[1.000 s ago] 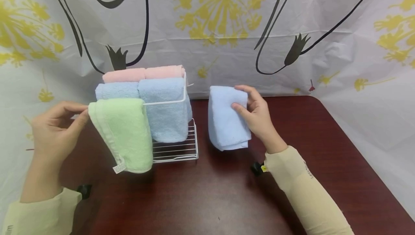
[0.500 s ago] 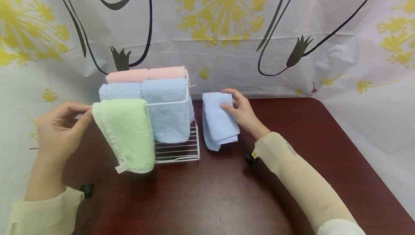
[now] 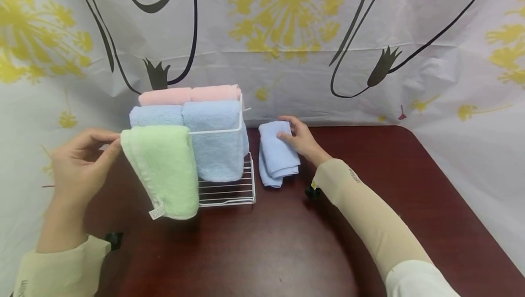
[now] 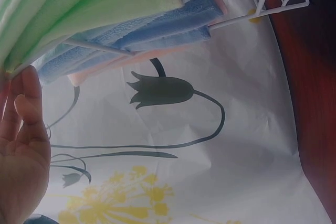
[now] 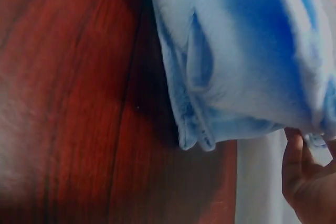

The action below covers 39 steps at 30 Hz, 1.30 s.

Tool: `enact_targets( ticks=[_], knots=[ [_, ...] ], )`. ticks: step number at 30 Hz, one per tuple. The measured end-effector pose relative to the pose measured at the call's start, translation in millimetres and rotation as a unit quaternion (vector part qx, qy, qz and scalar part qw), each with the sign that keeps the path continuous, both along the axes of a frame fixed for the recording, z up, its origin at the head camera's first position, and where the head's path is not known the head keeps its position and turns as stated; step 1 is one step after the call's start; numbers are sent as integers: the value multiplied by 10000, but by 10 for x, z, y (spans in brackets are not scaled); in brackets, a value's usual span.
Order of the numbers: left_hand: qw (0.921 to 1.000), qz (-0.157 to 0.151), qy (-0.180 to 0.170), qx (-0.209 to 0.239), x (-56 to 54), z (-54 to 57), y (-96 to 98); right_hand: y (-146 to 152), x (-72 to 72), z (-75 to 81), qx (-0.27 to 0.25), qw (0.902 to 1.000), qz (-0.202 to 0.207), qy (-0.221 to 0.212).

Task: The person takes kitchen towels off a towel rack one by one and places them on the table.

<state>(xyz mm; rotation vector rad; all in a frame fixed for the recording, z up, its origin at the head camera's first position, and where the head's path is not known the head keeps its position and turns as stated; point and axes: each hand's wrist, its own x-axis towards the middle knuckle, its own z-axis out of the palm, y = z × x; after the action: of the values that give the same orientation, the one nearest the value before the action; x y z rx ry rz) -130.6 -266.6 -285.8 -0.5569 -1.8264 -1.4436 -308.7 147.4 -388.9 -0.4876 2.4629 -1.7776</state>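
A light green towel [image 3: 164, 169] hangs over the front bar of a white wire rack [image 3: 216, 131]. My left hand [image 3: 78, 169] pinches its upper left edge between thumb and fingers; whether the bar's end is also gripped cannot be told. In the left wrist view, the fingers [image 4: 30, 90] meet the towel's edge from below. To the right of the rack, my right hand [image 3: 304, 141] holds a folded light blue towel [image 3: 276, 149] by its upper right side. The towel's lower end hangs close to the table, its layers slightly spread. The right wrist view shows this blue towel [image 5: 247, 66] large.
Behind the green one, two blue towels [image 3: 215, 142] and two pink towels [image 3: 215, 92] hang on the rack. Its wire base [image 3: 225, 192] stands on the dark red table [image 3: 254, 251]. A patterned white sheet [image 3: 295, 78] rises behind the table.
My right hand has moved left and down with the blue towel, toward the rack and table; the towel's layers have parted. My left hand keeps its hold. The whole view has shifted slightly.
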Motion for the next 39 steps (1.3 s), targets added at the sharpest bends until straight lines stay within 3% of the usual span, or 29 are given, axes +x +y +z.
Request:
enact_targets(
  ticks=[3, 6, 12, 22, 31, 39],
  knots=[
    [9997, -188, 22, 133, -8, -5, 5, 7, -56, -34, 299, 9995, -7, -56],
    [9998, -157, 36, 125, -10, -7, 6, 14, -87, -66, 816, 9966, -53, -14],
    [9996, -181, 45, 220, -15, -14, -4, 10, -80, -127, 2133, 9755, -465, 277],
    [9987, -343, 44, 380, -17, -17, 4, 47, -91, -209, 2492, 9640, -614, 698],
    [9980, -450, 68, 432, -30, -31, 11, 132, -95, -248, 2406, 9673, -570, 559],
    [9976, -417, 13, 559, -22, -20, 16, 265, -14, -214, 2300, 9702, -546, 531]
  ],
)
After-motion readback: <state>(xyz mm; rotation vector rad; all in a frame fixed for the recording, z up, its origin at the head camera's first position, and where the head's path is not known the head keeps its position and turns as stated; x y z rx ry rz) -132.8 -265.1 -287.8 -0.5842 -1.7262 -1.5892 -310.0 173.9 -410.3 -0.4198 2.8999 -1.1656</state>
